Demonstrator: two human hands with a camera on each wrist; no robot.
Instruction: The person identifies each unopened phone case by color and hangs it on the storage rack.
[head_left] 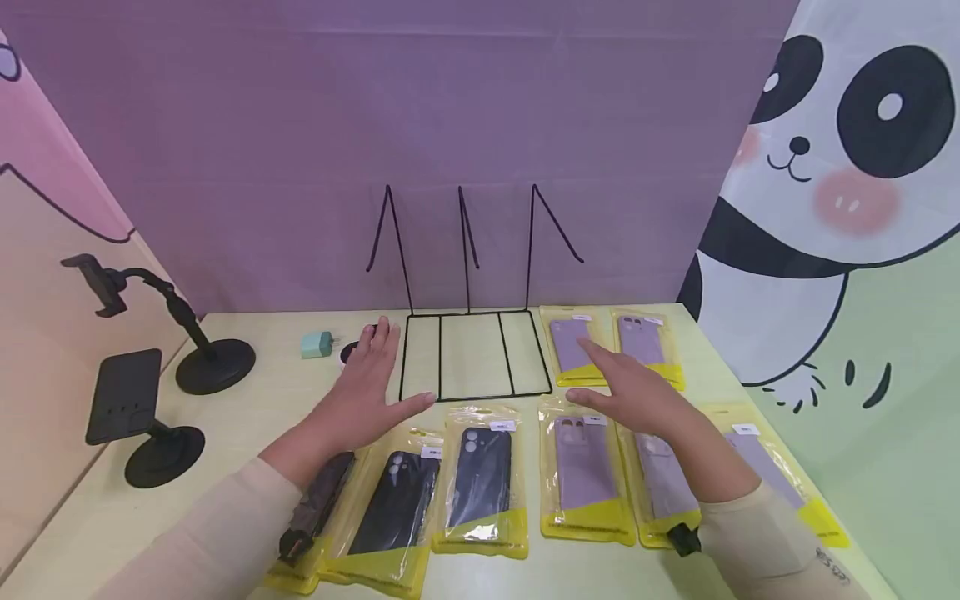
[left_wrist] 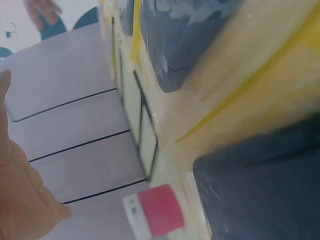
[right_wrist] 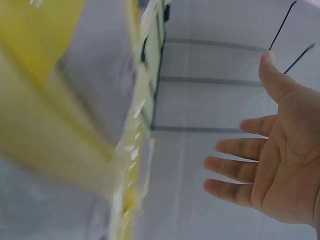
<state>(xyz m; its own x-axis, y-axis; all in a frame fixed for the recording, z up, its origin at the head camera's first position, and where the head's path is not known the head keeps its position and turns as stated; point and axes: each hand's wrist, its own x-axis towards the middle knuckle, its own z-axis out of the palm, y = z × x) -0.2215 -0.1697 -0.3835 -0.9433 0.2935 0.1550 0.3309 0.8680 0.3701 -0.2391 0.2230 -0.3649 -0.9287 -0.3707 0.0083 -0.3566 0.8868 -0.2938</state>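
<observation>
My left hand is raised over the table, fingers straight and thumb spread, holding nothing. It is nearest the left side of a black wire display rack, whose three hooked prongs rise at the back. My right hand, also empty, has its fingers spread in the right wrist view. It overlaps the bagged purple phone cases in the head view. Below the left hand lie a bagged black phone case and a bagged dark blue phone case. A bagged purple phone case lies in front of the right hand.
More bagged purple cases lie at the back right and the right edge. On the left stand a black phone stand and a flat-topped stand. A teal plug sits left of the rack. A red-and-white block shows beside it.
</observation>
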